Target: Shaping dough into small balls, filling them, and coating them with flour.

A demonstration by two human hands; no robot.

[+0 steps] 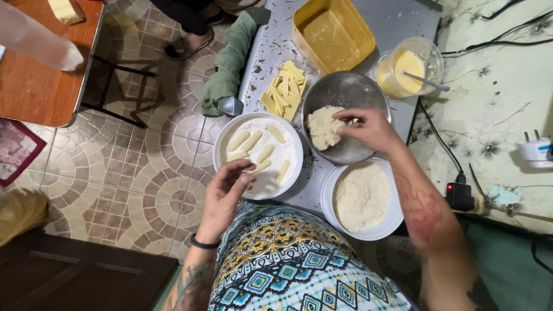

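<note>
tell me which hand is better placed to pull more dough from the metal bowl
Right. The right hand already touches the dough in the metal bowl; the left hand is over the flour plate.
</note>
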